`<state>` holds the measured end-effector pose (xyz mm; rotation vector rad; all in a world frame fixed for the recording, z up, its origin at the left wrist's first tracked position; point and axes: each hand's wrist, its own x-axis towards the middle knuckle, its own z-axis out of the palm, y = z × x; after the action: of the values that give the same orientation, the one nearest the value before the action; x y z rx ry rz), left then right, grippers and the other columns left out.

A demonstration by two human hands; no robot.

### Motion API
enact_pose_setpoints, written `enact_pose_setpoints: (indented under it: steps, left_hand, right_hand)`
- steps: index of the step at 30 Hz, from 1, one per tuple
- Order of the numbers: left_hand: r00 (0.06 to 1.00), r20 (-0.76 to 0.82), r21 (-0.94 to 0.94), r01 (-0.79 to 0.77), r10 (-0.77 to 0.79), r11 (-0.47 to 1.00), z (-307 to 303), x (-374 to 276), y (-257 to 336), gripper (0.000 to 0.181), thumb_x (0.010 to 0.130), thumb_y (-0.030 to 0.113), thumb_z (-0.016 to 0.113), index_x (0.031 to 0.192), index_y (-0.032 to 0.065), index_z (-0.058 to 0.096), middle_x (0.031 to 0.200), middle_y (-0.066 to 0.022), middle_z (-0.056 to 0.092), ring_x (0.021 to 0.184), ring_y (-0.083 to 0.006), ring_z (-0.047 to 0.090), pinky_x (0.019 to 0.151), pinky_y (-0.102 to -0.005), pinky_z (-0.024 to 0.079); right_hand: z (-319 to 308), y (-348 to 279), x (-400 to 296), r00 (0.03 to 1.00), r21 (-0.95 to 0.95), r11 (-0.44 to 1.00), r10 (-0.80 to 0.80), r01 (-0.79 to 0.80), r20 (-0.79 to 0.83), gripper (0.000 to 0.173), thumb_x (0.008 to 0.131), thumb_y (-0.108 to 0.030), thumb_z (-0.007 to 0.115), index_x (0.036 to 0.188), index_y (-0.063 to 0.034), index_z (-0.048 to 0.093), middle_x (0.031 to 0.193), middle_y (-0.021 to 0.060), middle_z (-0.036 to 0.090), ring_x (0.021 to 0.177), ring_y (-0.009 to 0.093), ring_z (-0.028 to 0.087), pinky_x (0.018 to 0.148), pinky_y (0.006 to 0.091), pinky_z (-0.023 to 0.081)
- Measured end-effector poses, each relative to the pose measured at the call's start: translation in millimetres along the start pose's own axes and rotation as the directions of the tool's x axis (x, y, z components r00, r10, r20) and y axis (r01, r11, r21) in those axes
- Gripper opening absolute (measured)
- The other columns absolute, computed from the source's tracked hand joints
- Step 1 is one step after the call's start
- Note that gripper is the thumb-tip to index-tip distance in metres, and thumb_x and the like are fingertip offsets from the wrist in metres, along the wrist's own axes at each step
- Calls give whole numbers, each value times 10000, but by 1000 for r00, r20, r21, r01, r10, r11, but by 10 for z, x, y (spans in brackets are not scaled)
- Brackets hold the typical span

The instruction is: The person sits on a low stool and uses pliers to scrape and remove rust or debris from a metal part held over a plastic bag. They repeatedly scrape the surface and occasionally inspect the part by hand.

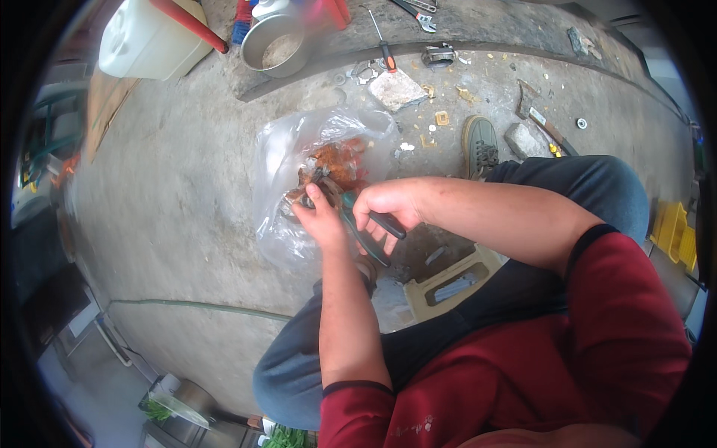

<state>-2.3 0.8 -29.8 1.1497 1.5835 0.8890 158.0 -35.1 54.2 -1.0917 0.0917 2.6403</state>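
Note:
My right hand (386,218) is closed around the dark green and black handles of a pair of pliers (364,241). The tool's head points up and left towards my left hand (322,215). That hand grips a dirty metal part (319,182), its thumb resting on top; my fingers hide much of it, so its exact kind is unclear. Beneath both hands a clear plastic bag (285,151) lies spread on the concrete floor. Inside it sits a pile of reddish-brown scraps (339,159), possibly copper wire.
A stone block (397,89), a screwdriver (385,47), an adjustable wrench (423,19) and a hammer (546,126) lie ahead. A metal pot (274,47) and a white plastic jug (151,42) stand at upper left. Beneath me is a beige plastic stool (417,297).

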Motion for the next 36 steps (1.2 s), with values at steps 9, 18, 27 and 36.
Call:
enact_pose_setpoints:
  steps: [9, 18, 27, 36]
  left_hand:
    - [987, 17, -182, 162, -162, 970, 21, -25, 194, 622, 961, 431, 549, 1260, -93, 399, 1170, -228, 561, 1016, -271, 586, 867, -397, 485]
    - [938, 127, -346, 346, -322, 872, 109, 45, 337, 608, 961, 445, 542, 1287, -51, 413, 1163, -191, 574, 981, -305, 608, 814, -429, 513]
    - [873, 172, -422, 483, -456, 767, 15, 163, 254, 620, 967, 444, 523, 1298, -65, 396, 1180, -207, 566, 1003, -346, 609, 773, -505, 543]
    - [985, -44, 61, 170, -168, 983, 55, 9, 119, 656, 945, 516, 514, 1150, -107, 498, 1147, -267, 571, 1062, -343, 563, 912, -420, 443]
  right_hand:
    - [0, 249, 56, 994, 86, 994, -63, 71, -93, 167, 724, -74, 569, 868, 11, 568, 738, 134, 562, 641, 260, 564, 594, 415, 494]
    - [17, 360, 56, 699, -881, 451, -584, -143, -412, 171, 678, -64, 601, 807, 47, 594, 699, 133, 609, 616, 225, 610, 534, 367, 501]
    - [-63, 180, -66, 965, 186, 948, -260, 260, -20, 245, 780, -135, 548, 973, 15, 571, 822, 148, 623, 715, 268, 627, 684, 427, 544]
    - [-107, 182, -73, 986, 222, 969, -135, 110, 100, 347, 841, -202, 480, 1089, 22, 575, 1026, 209, 665, 805, 302, 666, 728, 418, 533]
